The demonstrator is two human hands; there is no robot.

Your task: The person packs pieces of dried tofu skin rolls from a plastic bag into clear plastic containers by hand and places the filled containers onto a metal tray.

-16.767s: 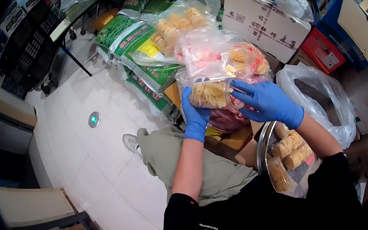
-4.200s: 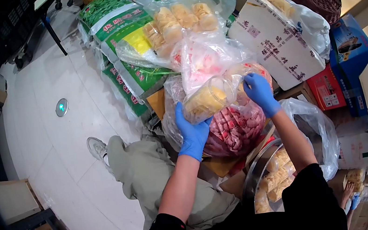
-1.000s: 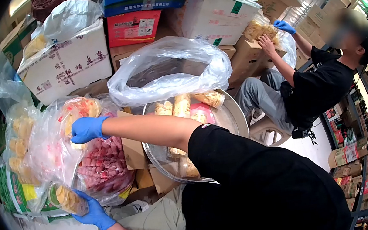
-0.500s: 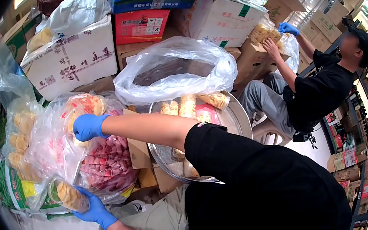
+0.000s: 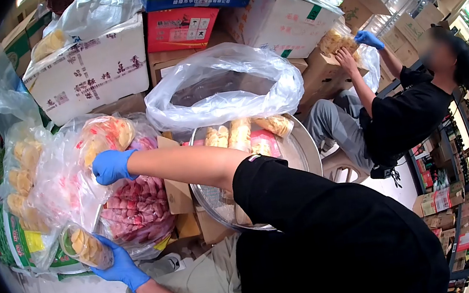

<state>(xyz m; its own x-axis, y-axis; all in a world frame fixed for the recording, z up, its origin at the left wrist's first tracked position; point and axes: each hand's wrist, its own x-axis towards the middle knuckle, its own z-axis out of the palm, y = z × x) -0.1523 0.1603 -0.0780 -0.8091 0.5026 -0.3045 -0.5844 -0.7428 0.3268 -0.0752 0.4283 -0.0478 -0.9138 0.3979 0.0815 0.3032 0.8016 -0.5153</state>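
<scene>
My left hand, in a blue glove, is closed round a clear plastic tub partly filled with pale yellow slices. The tub is tilted. My right hand, also gloved in blue, has its fingers curled closed at the edge of an open clear bag of yellow slices; whatever those fingers hold is hidden. Just below the right forearm lies a bag of dark pink pieces. Crumpled clear plastic with red print spreads to the left of the right hand.
A round metal tray holding filled tubs is right of my forearm, with a large clear bag behind it. A white box and a red box stand at the back. A co-worker sits at right.
My hands and the tub stay in nearly the same place. The view shifts very slightly, and the co-worker's head turns a little.
</scene>
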